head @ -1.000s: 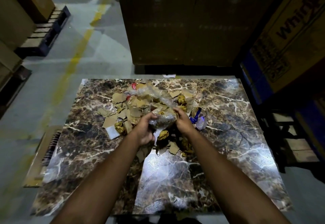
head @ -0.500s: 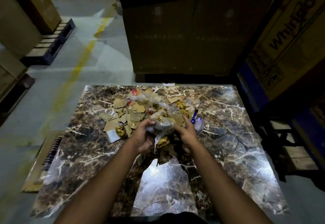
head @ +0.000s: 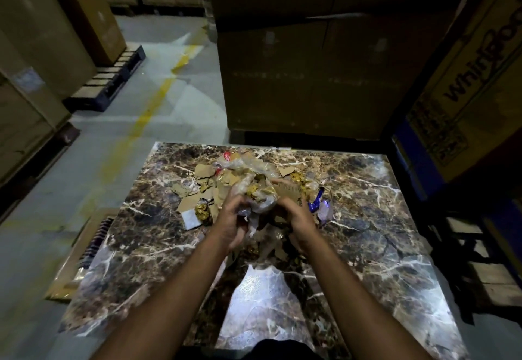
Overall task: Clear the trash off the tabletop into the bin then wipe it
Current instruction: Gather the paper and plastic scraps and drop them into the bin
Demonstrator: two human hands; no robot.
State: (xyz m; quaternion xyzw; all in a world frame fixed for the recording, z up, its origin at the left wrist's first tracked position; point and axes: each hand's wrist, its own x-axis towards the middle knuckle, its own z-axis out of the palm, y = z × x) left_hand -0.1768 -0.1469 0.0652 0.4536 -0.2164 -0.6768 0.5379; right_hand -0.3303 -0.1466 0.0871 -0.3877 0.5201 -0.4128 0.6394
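While the big cardboard boxes (head: 305, 77) stand around on the warehouse floor (head: 158, 99), the marble-patterned tabletop (head: 367, 218) lies in the middle of the view, and most of its surface is bare and shiny. The trash is gathered in one heap (head: 240, 178) near the far middle of the top: torn cardboard pieces (head: 204, 171), clear plastic film (head: 248, 163), some crumpled gold wrappers (head: 299, 177), a blue wrapper (head: 317, 201) at the right side of the heap and a small white piece (head: 189, 217) at its left side. A red scrap (head: 227, 156) shows at the far end.

Both hands are at the near edge of this heap. The left hand (head: 236, 221) has its fingers curled round a bunch of clear plastic (head: 262, 204) with a gold wrapper in it, and it holds this bunch a little above the table. The right hand (head: 299, 222) is just beside it, its fingers bent onto the same bunch and the cardboard under it; whether it truly grips or only presses I cannot tell, because the picture is blurred there.

As I judge it, the task is at an early stage. The trash is being collected into a handful, but almost all of it lies on the table. No bin is visible in this view, and no cloth for wiping either. So the carrying to the bin, more handfuls, and the whole wiping are left to do.
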